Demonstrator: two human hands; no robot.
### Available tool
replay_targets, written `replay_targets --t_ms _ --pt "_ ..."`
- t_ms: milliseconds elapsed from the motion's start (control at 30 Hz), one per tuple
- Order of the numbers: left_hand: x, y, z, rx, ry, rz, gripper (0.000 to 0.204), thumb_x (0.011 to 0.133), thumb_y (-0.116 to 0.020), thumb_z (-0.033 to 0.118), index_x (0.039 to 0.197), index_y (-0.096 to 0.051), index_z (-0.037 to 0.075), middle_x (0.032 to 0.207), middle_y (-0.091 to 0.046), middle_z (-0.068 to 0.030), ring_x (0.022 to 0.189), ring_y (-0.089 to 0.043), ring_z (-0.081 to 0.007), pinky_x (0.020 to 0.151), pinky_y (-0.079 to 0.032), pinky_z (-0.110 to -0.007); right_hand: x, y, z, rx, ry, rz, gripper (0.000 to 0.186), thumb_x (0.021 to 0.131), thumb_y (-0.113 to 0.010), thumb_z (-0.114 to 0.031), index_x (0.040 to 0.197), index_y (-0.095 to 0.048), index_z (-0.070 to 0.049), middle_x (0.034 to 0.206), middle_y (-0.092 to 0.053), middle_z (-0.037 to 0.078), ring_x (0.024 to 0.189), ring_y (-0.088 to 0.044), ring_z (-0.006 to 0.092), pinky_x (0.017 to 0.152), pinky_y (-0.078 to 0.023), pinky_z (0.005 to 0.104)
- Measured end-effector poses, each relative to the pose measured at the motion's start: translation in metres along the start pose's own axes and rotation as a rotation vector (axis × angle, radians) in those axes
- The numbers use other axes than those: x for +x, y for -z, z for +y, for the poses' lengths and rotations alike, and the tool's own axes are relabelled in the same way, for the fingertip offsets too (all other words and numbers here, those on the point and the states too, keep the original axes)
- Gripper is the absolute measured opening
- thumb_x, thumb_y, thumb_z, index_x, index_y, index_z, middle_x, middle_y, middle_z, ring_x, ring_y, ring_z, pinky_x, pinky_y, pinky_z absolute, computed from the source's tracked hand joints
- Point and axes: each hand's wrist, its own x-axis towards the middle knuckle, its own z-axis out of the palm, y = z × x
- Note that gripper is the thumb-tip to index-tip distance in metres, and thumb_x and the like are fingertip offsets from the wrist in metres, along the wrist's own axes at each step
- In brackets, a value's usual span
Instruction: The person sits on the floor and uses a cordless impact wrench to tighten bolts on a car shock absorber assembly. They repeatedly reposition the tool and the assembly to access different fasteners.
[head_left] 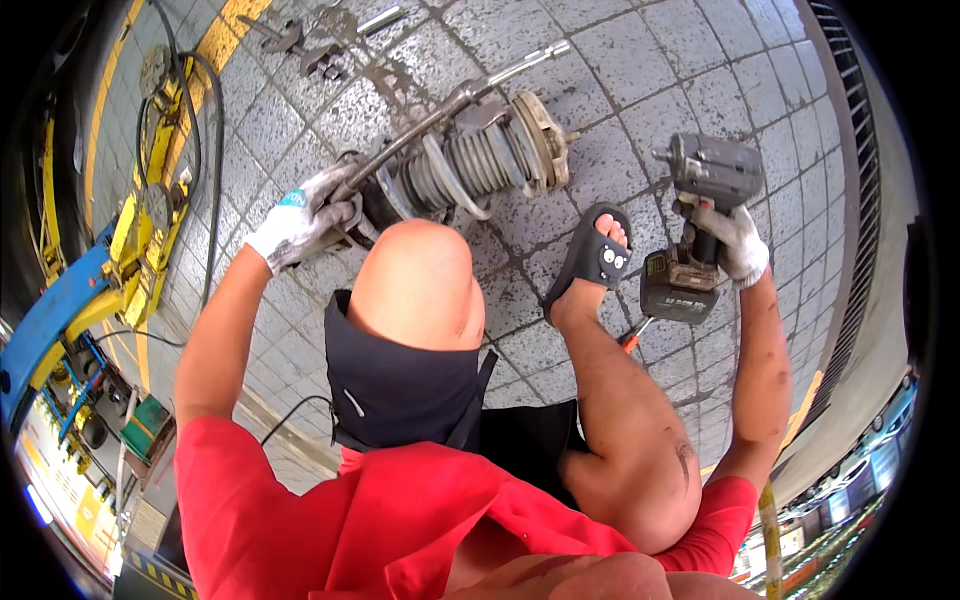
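A strut with a grey coil spring (pixel 465 165) lies on its side on the tiled floor in front of my knee. Along its far side runs a spring compressor (pixel 430 118) with a long rod, its bright end pointing to the upper right. My left hand (pixel 305 220), in a white work glove, is closed around the near-left end of the compressor, beside the strut's end. My right hand (pixel 738 243), also gloved, grips the handle of a dark cordless impact wrench (pixel 715 165). The wrench is upright, apart from the strut, its nose pointing left and its battery low.
Metal clamp-like tools (pixel 320 62) and a shiny socket (pixel 380 20) lie at the far left of the floor. A screwdriver with an orange handle (pixel 631 342) is near my sandalled foot (pixel 598 255). A yellow and blue lift arm (pixel 110 255) with black hoses stands left; a drain grate (pixel 850 130) runs right.
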Motion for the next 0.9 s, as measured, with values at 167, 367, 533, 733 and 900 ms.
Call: replay_targets --t_ms 167,367,533,733,900 --pt "0.013 0.006 0.019 0.150 -0.025 0.066 0.058 0.094 -0.064 0.006 0.151 -0.056 0.005 0.162 -0.052 -0.0152 0.143 -0.054 -0.0233 0.119 -0.042 -0.034 0.049 -0.018 -0.016 -0.046 0.011 -0.031 0.036 0.096 -0.072 -0.015 0.128 -0.068 -0.001 0.103 -0.071 0.006 0.075 -0.065 0.0128 0.066 -0.054 0.0302" --pt "0.021 -0.014 0.014 -0.303 0.194 0.186 0.062 0.080 -0.058 0.002 0.142 -0.061 -0.002 0.144 -0.064 -0.0120 0.126 -0.059 -0.0207 0.109 -0.046 -0.032 0.087 -0.034 -0.031 0.085 0.091 -0.072 0.034 0.098 -0.076 -0.023 0.125 -0.071 -0.003 0.098 -0.073 0.003 0.073 -0.063 0.0096 0.067 -0.055 0.0285" --pt "0.028 -0.025 -0.004 -0.080 -0.017 0.307 0.047 0.074 -0.063 0.009 0.119 -0.073 0.000 0.127 -0.072 -0.0186 0.125 -0.064 -0.0344 0.108 -0.049 -0.038 0.111 -0.033 -0.039 0.169 0.045 -0.115 0.038 0.097 -0.075 -0.028 0.122 -0.067 -0.001 0.099 -0.072 0.008 0.071 -0.062 0.0126 0.065 -0.053 0.0310" --pt "0.027 -0.022 0.002 -0.055 -0.009 0.272 0.052 0.069 -0.056 0.002 0.119 -0.069 -0.006 0.137 -0.067 -0.0180 0.128 -0.060 -0.0277 0.115 -0.042 -0.033 0.100 -0.032 -0.045 0.123 0.086 -0.194 0.036 0.098 -0.071 -0.027 0.124 -0.072 -0.002 0.099 -0.072 0.009 0.069 -0.063 0.0124 0.064 -0.054 0.0311" --pt "0.030 -0.025 -0.005 -0.113 -0.034 0.272 0.050 0.070 -0.058 0.005 0.117 -0.071 -0.005 0.134 -0.070 -0.0205 0.131 -0.061 -0.0316 0.120 -0.037 -0.039 0.081 -0.025 -0.028 0.204 0.047 -0.158 0.036 0.097 -0.070 -0.019 0.129 -0.070 -0.003 0.104 -0.074 0.010 0.071 -0.064 0.0122 0.062 -0.055 0.0302"
